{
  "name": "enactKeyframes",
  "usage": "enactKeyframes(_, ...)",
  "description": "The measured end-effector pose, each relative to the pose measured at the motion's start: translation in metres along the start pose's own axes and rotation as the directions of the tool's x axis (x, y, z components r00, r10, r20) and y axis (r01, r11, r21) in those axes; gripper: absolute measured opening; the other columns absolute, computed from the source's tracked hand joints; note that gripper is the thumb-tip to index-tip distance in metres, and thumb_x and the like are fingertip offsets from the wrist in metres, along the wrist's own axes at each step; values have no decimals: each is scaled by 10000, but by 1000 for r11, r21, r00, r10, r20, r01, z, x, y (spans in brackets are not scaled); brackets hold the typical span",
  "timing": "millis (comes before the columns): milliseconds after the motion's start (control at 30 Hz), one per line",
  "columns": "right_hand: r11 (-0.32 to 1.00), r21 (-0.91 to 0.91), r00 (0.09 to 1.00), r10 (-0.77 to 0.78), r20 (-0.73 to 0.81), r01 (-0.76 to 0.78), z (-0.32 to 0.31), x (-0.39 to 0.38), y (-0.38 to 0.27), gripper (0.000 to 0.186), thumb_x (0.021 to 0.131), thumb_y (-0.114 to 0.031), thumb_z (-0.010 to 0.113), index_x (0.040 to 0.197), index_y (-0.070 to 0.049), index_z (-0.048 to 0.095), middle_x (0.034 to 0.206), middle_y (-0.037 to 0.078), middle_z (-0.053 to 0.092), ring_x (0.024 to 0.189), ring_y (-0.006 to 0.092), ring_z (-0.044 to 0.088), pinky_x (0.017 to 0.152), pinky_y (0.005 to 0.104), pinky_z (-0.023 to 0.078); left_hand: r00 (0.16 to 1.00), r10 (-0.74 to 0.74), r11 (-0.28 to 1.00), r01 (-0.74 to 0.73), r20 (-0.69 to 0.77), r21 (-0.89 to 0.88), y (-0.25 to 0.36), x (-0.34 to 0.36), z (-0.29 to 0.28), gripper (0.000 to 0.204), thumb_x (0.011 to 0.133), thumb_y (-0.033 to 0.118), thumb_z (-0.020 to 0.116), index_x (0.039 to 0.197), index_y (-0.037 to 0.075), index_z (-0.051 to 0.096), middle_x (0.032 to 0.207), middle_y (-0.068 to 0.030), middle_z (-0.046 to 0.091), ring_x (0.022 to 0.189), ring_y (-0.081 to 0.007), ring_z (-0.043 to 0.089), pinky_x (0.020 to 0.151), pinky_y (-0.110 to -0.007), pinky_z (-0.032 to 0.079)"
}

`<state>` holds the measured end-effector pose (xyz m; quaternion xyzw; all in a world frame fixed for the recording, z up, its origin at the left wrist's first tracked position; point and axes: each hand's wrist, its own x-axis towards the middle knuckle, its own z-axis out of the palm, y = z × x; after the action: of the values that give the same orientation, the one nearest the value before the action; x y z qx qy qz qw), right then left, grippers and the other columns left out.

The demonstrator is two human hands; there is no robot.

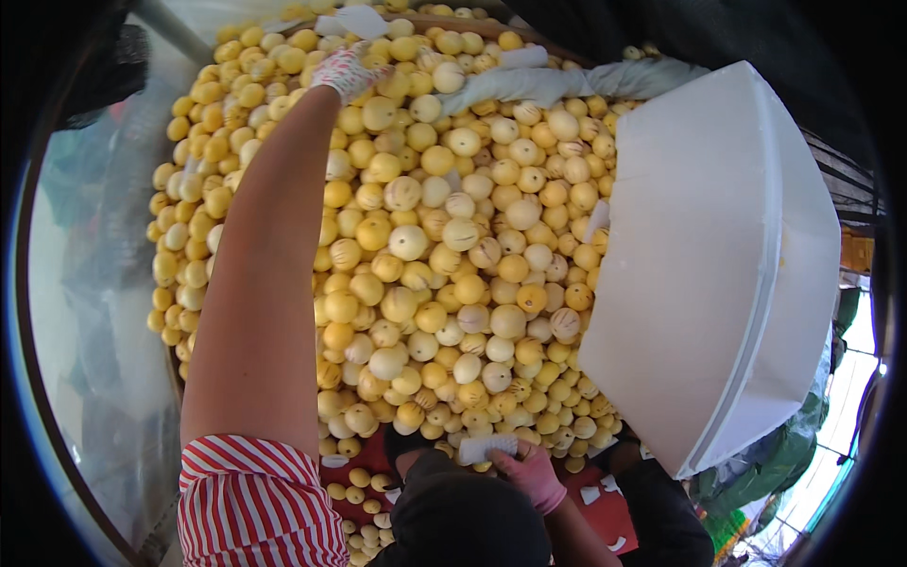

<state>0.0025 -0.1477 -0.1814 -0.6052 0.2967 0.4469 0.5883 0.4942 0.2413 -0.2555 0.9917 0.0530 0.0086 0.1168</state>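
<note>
**Gloved hand reaching over a heap of yellow fruit**

A great heap of round yellow fruit fills the middle of the view, some of them pale and streaked with darker stripes, others a deeper gold. The person's left arm, bare below a red-and-white striped sleeve, stretches far out over the heap. At its end the left hand, in a white glove with a pink pattern, rests palm down on the fruit near the far edge of the heap, fingers bent over the top layer; whether it actually grips one of the fruits I cannot tell. The right hand does not show anywhere.

A big white foam box is tipped at the right side of the heap, its rim touching the fruit. A grey-white cloth lies bunched across the far side, just beyond the box's upper corner.

At the near edge another person leans in, seen from above with a dark cap. That person's hand in a pink glove closes on a small white foam sleeve right at the foot of the heap. More yellow fruit lies scattered on a red surface beside them.
</note>
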Motion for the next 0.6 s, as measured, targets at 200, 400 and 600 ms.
enactKeyframes(200,993,118,980,28,-195,-5,-19,-19,20,213,905,-177,648,986,16,685,849,55,699,734,128,646,674,261,527,984,-142,989,138,103,47,-9,32,22,847,838,643,587,1475,123,384,1513,-172,359,1389,-317,366,1143,-415,308)
enactKeyframes(400,996,91,975,21,-222,-1,-20,10,15,176,943,-137,617,1037,11,626,812,73,692,697,146,662,646,270,548,985,52,999,-53,163,1,4,-1,-9,873,776,583,708,1408,35,460,1430,-183,454,1326,-314,446,1098,-390,370)
enactKeyframes(600,967,13,955,-247,-166,253,-8,40,-7,170,944,-118,585,1063,-7,635,804,53,669,641,120,628,593,249,523,955,181,969,-133,235,-207,43,-121,-33,706,717,534,760,1212,50,624,1210,-161,613,1113,-319,594,982,-425,460)
